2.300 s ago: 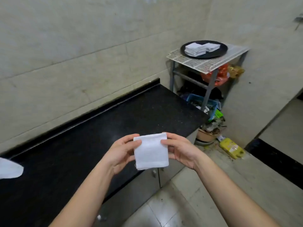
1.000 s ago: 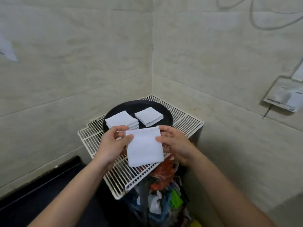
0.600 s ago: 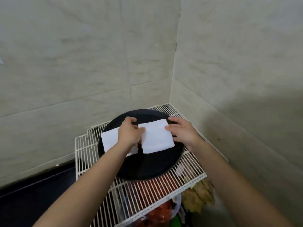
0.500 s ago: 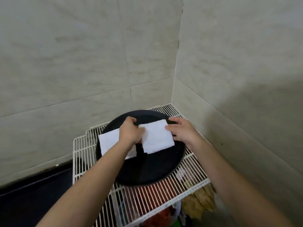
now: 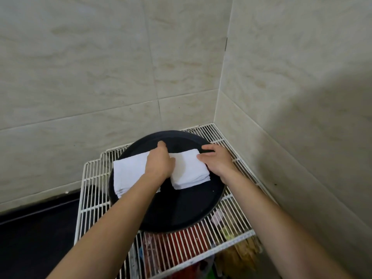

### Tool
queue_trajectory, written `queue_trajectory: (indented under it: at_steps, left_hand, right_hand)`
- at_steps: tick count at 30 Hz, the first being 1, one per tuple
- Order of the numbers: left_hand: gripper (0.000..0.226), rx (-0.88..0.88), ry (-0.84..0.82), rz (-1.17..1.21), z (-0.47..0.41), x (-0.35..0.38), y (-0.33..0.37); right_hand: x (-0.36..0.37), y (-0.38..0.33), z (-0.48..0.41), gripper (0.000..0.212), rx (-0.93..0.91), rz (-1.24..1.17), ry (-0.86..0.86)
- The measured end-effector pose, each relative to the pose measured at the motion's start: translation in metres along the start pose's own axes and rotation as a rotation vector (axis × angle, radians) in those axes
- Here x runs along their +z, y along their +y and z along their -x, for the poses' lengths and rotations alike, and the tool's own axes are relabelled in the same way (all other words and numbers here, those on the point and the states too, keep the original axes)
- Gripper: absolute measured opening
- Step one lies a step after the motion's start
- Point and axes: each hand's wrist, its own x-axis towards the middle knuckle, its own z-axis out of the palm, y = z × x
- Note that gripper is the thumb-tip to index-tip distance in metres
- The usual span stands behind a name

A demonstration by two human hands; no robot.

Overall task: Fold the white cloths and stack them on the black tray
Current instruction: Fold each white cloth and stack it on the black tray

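You have the folded cloth [image 5: 187,172] down on the right-hand pile on the black tray [image 5: 181,208], squared so its edges line up, with a second pile [image 5: 128,174] lying just beside it on the left. Your right hand [image 5: 216,162] pinches the cloth's right edge, thumb on top. Your left hand [image 5: 159,164] covers the left edge, and its fingers are hidden, so I cannot tell whether they grip or merely press; judging by this, only the letting go remains.
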Motion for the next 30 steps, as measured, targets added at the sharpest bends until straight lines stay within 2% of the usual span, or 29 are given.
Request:
queue_trajectory:
  at_steps: [3,6,9,11,13,17,22,26,30]
  left_hand:
    - [0.047,0.102,0.023,-0.055,0.01,-0.004,0.001]
    - [0.042,0.285,0.028,-0.173,0.03,-0.003,-0.006]
    - [0.03,0.4,0.081,-0.446,0.052,0.003,-0.015]
    - [0.029,0.426,0.064,-0.633,0.061,0.005,-0.018]
    - [0.03,0.422,0.007,-0.723,0.06,0.009,-0.02]
    - [0.036,0.436,0.019,-0.696,0.059,0.007,-0.023]
    - [0.045,0.506,0.343,-0.556,0.072,-0.039,-0.048]
    - [0.054,0.375,0.493,-0.555,0.102,-0.094,-0.104]
    - [0.071,0.156,0.587,-0.597,0.156,-0.145,-0.192]
  right_hand:
    - [-0.003,-0.003,0.008,0.034,-0.113,0.129,0.054]
    - [-0.009,0.0,0.025,0.03,-0.414,0.459,0.111]
    - [-0.008,0.011,0.04,0.036,-0.68,0.732,-0.008]
    - [-0.004,0.019,0.047,0.043,-0.694,0.948,-0.072]
    - [-0.001,0.027,0.048,0.047,-0.617,1.055,-0.108]
    - [-0.006,0.022,0.05,0.051,-0.54,1.016,-0.095]
    - [-0.006,-0.012,0.063,0.054,-0.588,0.907,0.043]
    - [0.038,-0.049,0.08,0.06,-0.708,0.82,0.1]
    - [0.134,-0.077,0.118,0.064,-0.889,0.743,-0.021]
